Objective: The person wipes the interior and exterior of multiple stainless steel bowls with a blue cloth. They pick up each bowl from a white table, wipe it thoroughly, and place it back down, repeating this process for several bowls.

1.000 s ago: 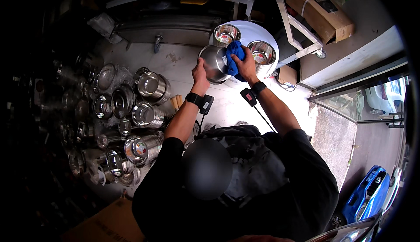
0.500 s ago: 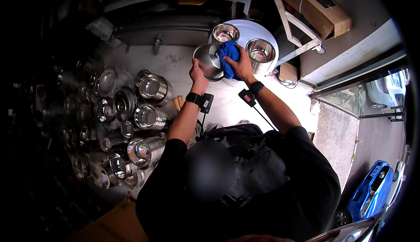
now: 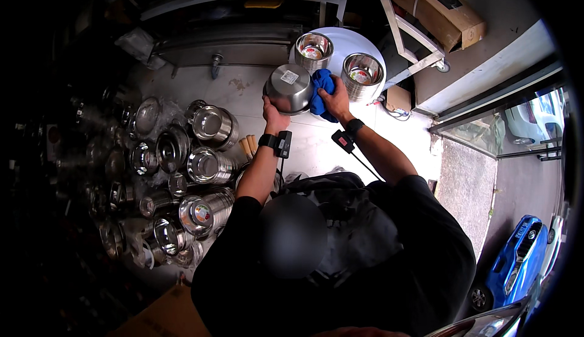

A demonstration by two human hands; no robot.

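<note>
My left hand [image 3: 275, 118] grips the near left edge of a stainless steel bowl [image 3: 281, 96]. The bowl is tilted, its underside turned up, and a white sticker [image 3: 289, 77] shows there. Bunched in my right hand [image 3: 336, 102] is a blue cloth [image 3: 321, 92], pressed against the bowl's right side. Just beyond, a round white table [image 3: 347, 40] bears two stacks of shiny steel bowls: the left stack [image 3: 313, 60] and the right stack [image 3: 362, 95]. Colourful labels lie inside their top bowls. Part of the cloth is hidden behind my right fingers.
Many steel bowls and pots [image 3: 212, 124] stand stacked on the floor to my left, some with clear plastic wrap [image 3: 167, 113]. A wheeled metal frame [image 3: 420, 68] and a cardboard box [image 3: 435, 8] are at the far right. A glass door [image 3: 480, 136] lies to the right.
The bowl has turned so that its underside and sticker now face up. My right hand and the cloth have shifted slightly nearer, along the bowl's right side.
</note>
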